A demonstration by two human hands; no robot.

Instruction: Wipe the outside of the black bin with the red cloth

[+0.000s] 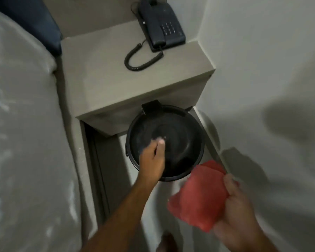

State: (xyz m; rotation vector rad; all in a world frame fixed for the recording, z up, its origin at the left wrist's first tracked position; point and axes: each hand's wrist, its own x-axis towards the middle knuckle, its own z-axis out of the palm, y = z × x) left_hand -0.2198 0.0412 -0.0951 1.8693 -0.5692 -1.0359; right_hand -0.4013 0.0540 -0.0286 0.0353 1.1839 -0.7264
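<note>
The round black bin [182, 128] stands on the floor, its back edge tucked under the bedside shelf, and its domed lid faces me. My left hand [153, 157] reaches over the lid's left half with its fingers curled down towards it. Motion blur hides whether they touch or grip anything. My right hand [238, 213] is low at the right, just in front of the bin, and pinches the folded red cloth [196, 195]. The cloth hangs clear of the bin.
A beige bedside shelf [116, 84] juts out above the bin and carries a black corded telephone [160, 24]. A bed with white sheets [22, 142] fills the left side. A white wall [271, 70] closes the right. My foot [166, 240] shows on the floor below.
</note>
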